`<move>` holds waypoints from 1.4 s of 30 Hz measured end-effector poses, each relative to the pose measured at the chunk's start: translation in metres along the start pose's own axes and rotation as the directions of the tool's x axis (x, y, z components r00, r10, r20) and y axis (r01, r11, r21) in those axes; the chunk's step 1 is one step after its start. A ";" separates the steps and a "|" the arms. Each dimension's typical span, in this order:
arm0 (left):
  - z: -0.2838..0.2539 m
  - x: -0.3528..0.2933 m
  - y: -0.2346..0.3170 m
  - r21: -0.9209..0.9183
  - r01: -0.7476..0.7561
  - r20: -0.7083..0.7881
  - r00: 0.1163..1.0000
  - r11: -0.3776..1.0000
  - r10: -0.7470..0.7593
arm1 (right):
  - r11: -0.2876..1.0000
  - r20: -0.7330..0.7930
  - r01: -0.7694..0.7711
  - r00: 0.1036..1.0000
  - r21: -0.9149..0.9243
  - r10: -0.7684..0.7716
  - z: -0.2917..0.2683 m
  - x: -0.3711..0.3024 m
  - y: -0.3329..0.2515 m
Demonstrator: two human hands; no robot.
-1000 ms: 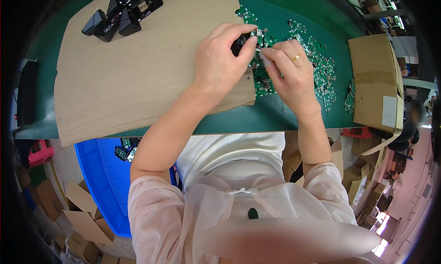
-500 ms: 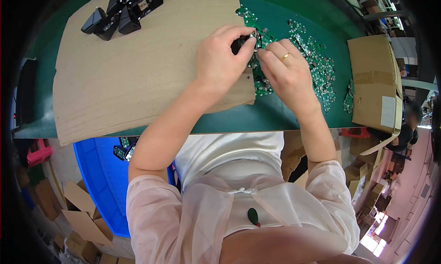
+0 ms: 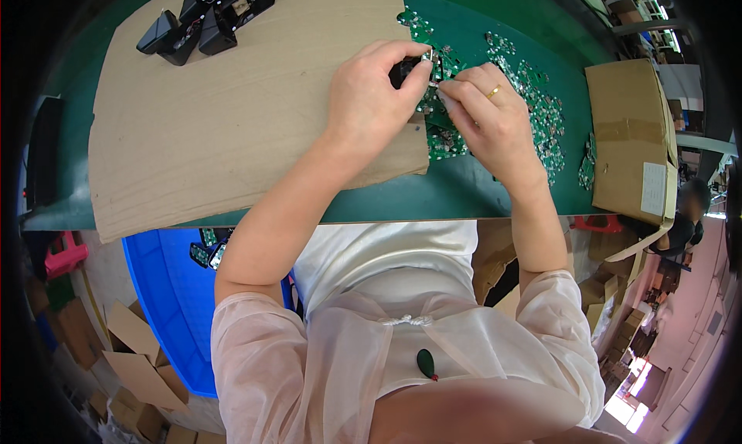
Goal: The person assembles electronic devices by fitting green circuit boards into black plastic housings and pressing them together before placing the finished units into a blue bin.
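My left hand [image 3: 369,96] is closed round a small black plastic housing [image 3: 399,74] above the right edge of the cardboard sheet. Thumb and fingers hide most of the housing. At its right side my right hand [image 3: 498,119], with a ring on one finger, has thumb and forefinger pinched together. What sits in that pinch is too small to make out. Small green circuit boards [image 3: 547,123] lie scattered in a heap under and beyond this hand. Several black plastic housings [image 3: 218,36] stand in a cluster at the far left of the sheet.
The flat cardboard sheet [image 3: 209,127] covers much of the green table [image 3: 464,199]. A cardboard box [image 3: 630,127] stands at the right end. Below the table's front edge, at left, is a blue crate [image 3: 154,289] with some boards inside. A person [image 3: 684,220] is far off at right.
My right hand has shifted slightly right, a little away from the housing, its fingers still pinched. The left hand keeps its hold almost in place.
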State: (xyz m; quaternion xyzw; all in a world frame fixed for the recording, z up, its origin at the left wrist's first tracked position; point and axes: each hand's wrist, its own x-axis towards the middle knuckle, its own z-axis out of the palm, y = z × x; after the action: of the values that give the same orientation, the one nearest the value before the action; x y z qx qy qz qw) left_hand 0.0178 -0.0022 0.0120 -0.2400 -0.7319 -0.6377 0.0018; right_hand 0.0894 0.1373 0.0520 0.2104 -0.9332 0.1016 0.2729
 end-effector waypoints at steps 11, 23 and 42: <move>0.000 0.000 -0.002 0.075 -0.103 -0.031 0.994 0.992 0.105 | 1.000 0.011 0.020 1.000 -0.004 -0.020 0.001 0.003 -0.001; 0.001 0.000 -0.003 0.113 -0.159 -0.008 0.987 0.981 0.161 | 0.995 0.119 -0.051 0.992 0.086 0.040 -0.006 0.007 0.000; 0.000 0.003 -0.013 0.107 0.176 0.155 0.969 0.979 -0.191 | 0.858 0.171 -0.353 0.935 0.374 0.310 0.014 -0.012 0.007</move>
State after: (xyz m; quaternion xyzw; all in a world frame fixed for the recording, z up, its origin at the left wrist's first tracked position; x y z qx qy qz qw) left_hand 0.0110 -0.0017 0.0005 -0.2228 -0.7774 -0.5784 -0.1066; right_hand 0.0887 0.1428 0.0330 0.1027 -0.9280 0.3236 0.1534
